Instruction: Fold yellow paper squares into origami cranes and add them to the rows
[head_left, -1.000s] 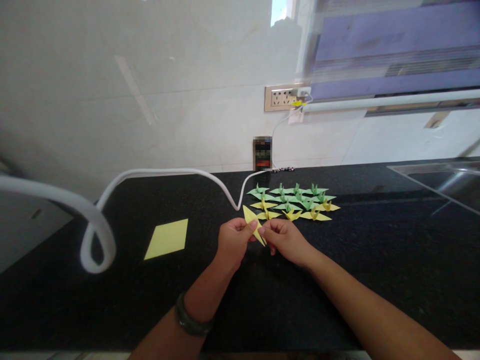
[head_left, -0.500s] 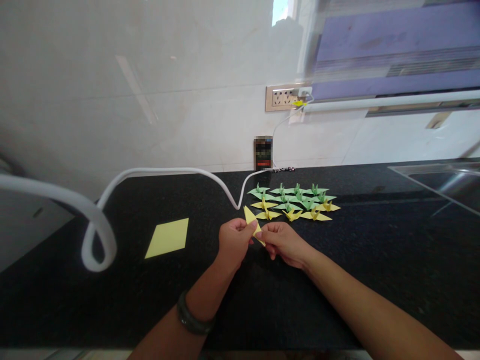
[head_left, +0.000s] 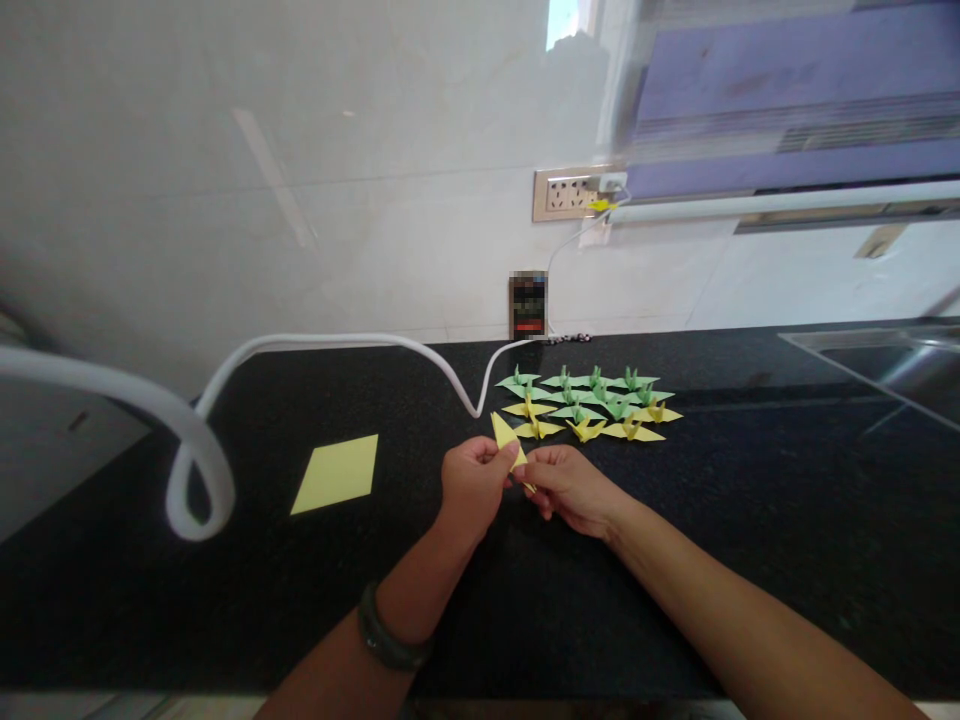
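Note:
A narrow folded piece of yellow paper (head_left: 503, 431) is pinched between both hands above the dark counter. My left hand (head_left: 474, 480) grips its middle, thumb on top. At its lower right end, my right hand (head_left: 564, 484) pinches the paper between thumb and fingers. The fingers cover part of the folds. Just beyond the hands stand rows of folded paper cranes, green cranes (head_left: 596, 380) at the back and yellow cranes (head_left: 632, 429) in front. To the left, a flat yellow paper sheet (head_left: 337, 474) lies on the counter.
A white bendy stand arm (head_left: 337, 341) loops across the left side. A phone-like device with a blurred screen (head_left: 528, 305) leans on the wall below a socket (head_left: 559, 194) with a plugged-in cable. At the right is a sink (head_left: 885, 370) set into the black counter (head_left: 187, 620).
The folded yellow paper and my left hand have shifted very slightly to the right. Both hands keep their hold; the cranes and the flat sheet stay put.

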